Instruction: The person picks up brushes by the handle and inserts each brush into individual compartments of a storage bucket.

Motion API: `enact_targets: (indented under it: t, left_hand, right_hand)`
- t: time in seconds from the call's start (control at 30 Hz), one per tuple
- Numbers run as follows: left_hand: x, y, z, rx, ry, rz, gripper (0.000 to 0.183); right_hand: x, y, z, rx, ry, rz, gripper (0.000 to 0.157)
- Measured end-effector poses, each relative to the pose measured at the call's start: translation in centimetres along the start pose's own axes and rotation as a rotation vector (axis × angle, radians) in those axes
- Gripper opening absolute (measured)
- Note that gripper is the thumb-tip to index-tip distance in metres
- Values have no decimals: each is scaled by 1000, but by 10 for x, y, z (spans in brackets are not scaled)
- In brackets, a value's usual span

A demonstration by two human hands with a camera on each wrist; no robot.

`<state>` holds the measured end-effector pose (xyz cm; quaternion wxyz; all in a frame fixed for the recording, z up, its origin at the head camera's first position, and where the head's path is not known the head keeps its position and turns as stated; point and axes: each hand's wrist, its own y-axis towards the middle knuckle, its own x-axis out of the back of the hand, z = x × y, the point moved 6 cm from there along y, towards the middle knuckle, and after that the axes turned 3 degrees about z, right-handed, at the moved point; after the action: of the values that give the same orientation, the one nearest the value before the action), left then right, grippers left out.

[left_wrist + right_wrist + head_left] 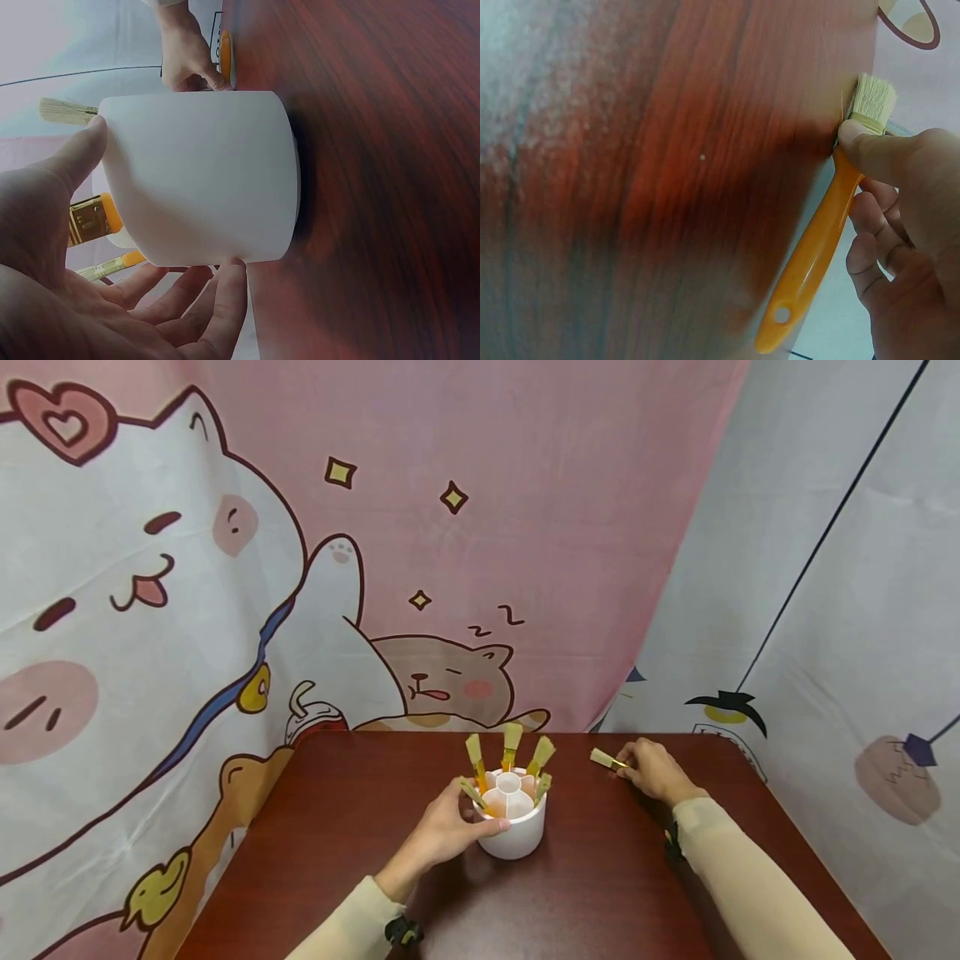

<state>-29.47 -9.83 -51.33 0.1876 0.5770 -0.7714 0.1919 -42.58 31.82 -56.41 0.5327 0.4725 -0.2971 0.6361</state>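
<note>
A white round organizer [517, 842] with divided compartments stands upright on the table. Several paintbrushes [512, 739] lean in it, pale bristles up and orange handles down. My left hand [444, 828] holds the organizer's near left side, thumb at the rim; in the left wrist view its fingers curve along the white wall [202, 180]. To the right, my right hand [654, 770] pinches another paintbrush [810, 259] near its metal band. That brush's bristles point left in the head view, and its orange handle shows fully in the right wrist view.
The dark red wooden table [360, 810] reaches back to a hanging cloth [570, 527] printed with cartoon animals. More cloth [862, 635] hangs close along the right side. The organizer stands near the table's middle.
</note>
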Motion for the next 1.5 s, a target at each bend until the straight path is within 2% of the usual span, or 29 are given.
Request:
enact_targets:
  t: [0.33,0.93,1.5]
  left_hand:
    - [-1,0,-1,7,2,4,87]
    - [1,-2,-1,-20,-15,-5,85]
    - [0,-4,-4,-37,-36,-3,81]
  right_hand:
    - [9,-9,11,-7,5,-49,10]
    - [42,-30,44,71,90,-223,12]
    - [58,-52,80,145,141,-347,17]
